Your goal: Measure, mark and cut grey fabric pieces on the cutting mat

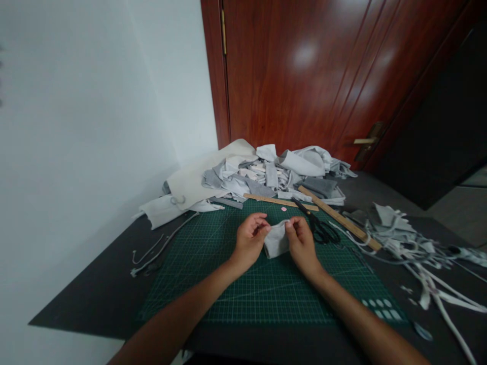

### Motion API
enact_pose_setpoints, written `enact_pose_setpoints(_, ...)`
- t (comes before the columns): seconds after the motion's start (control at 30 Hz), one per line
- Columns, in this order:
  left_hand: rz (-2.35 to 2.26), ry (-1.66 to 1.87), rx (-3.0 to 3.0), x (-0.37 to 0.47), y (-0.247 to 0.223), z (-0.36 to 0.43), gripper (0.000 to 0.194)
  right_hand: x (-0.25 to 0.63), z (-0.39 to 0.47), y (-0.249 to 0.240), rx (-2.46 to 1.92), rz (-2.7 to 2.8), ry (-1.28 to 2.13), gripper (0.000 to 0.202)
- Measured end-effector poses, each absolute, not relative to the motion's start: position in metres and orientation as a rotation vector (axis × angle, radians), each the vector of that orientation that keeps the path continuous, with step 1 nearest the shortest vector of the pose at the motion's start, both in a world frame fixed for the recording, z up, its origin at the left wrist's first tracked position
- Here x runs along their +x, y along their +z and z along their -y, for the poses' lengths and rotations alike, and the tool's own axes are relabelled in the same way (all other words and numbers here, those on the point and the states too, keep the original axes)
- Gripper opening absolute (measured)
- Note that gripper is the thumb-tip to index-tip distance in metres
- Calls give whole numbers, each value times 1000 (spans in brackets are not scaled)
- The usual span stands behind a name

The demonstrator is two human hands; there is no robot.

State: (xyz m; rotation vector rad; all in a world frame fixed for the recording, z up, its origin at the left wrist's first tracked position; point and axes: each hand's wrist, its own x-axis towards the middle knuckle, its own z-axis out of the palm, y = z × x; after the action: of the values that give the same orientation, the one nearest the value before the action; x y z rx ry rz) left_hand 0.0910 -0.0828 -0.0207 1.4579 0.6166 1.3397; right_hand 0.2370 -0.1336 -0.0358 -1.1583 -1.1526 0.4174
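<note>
A small light grey piece of fabric (276,241) hangs between my hands over the green cutting mat (266,299). The thumb and fingers of my left hand (251,235) pinch its upper left corner. At the upper right corner my right hand (302,242) is closed on the same piece, thumb toward me. The upper edge of the fabric looks folded or doubled. Black scissors (323,230) lie just right of my right hand, and a small pink piece (283,209) lies on the mat beyond the fabric.
Grey and white fabric scraps (272,175) are heaped at the back against a wooden door (285,76). A wooden ruler (338,218) slants right of the scissors; a thinner one (270,199) lies behind. Strips and cords (422,263) tangle at right; cords (163,248) lie left.
</note>
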Motion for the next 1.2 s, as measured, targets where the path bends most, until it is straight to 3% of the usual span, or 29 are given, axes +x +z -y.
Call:
enact_pose_setpoints(0.13, -618, 1213, 1504, 88, -17, 85, 28, 233, 139, -35, -1190, 1242, 321, 18)
enact_pose_setpoints(0.3, -574, 1048, 1549, 85, -15, 89, 67, 234, 144, -36, -1225, 1310, 224, 13)
enact_pose_setpoints(0.37, -603, 1029, 1571, 85, -15, 89, 73, 234, 146, -36, -1211, 1382, 195, 10)
enact_pose_setpoints(0.57, -601, 1026, 1629, 85, -15, 85, 30, 232, 150, -35, -1184, 1512, 120, 5)
enact_pose_setpoints(1.03, -555, 1206, 1996, 80, -14, 87, 3, 229, 148, -34, -1251, 1417, 203, 14)
enact_pose_setpoints(1.2, -526, 1289, 2149, 78, -11, 88, 14, 229, 147, -36, -1226, 1420, 185, 12)
